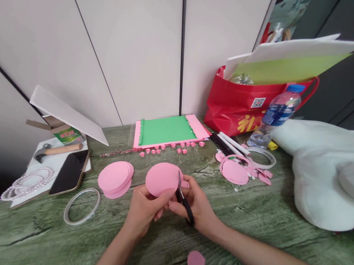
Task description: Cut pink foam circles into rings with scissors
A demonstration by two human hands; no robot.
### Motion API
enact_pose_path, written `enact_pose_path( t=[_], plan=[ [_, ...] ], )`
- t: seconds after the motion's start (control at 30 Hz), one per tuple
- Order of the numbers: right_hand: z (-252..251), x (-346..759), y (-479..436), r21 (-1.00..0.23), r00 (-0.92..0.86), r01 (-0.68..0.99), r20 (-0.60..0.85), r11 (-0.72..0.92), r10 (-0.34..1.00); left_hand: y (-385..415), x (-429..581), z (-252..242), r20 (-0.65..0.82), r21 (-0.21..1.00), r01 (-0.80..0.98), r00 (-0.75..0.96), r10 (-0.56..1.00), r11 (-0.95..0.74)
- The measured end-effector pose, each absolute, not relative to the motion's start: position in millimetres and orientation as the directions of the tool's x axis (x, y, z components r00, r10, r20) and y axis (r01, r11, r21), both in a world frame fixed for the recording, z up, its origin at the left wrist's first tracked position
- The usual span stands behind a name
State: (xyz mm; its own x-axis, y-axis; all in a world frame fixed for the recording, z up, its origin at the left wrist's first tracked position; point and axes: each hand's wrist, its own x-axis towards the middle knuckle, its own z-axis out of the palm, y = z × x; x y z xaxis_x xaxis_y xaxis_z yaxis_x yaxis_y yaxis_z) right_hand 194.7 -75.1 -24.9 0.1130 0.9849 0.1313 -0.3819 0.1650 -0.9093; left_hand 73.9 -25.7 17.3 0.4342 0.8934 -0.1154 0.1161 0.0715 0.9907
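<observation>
My left hand (146, 209) pinches a pink paper circle (162, 177) by its lower edge, thumb on top. In my right hand (198, 202) is a pair of scissors (187, 210) with black handles, its blades at the right side of the circle. How far the blades are parted I cannot make out. Left of my hands lies a stack of pink paper circles (114, 176). A small pink paper piece (196, 262), roundish with a slight point, lies nearer to me on the green wood-grain table (156, 262).
Paper offcuts (234, 172), tape rolls (81, 206) (262, 156) and pens (227, 143) lie around. Small pink rolled pieces (184, 151) line a green sheet (166, 129). A phone (69, 171), hammer (57, 150), bottle (275, 114), red bag (225, 103) and white plush object (327, 172) flank the area.
</observation>
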Motion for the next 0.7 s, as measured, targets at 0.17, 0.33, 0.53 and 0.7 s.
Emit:
enact_pose_path(
  t=[0.17, 0.33, 0.53, 0.7],
  plan=[
    [-25.7, 195.5, -74.9, -0.918, 0.110, -0.359, 0.140, 0.171, 0.984, -25.1, 73.4, 17.7, -0.095, 0.995, 0.081, 0.423, 0.901, 0.067],
    [-25.7, 196.3, -75.4, -0.927, 0.113, -0.334, 0.141, 0.171, 0.983, -23.4, 72.5, 16.7, -0.072, 0.997, 0.050, 0.436, 0.897, 0.056],
    [-27.9, 195.7, -74.9, -0.920, 0.116, -0.361, 0.118, 0.152, 0.986, -22.5, 70.9, 18.2, -0.075, 0.997, 0.047, 0.410, 0.909, 0.060],
    [-25.2, 194.5, -74.5, -0.931, 0.142, -0.328, 0.117, 0.158, 0.983, -21.4, 70.9, 17.0, -0.079, 0.997, 0.055, 0.405, 0.911, 0.062]
  ],
)
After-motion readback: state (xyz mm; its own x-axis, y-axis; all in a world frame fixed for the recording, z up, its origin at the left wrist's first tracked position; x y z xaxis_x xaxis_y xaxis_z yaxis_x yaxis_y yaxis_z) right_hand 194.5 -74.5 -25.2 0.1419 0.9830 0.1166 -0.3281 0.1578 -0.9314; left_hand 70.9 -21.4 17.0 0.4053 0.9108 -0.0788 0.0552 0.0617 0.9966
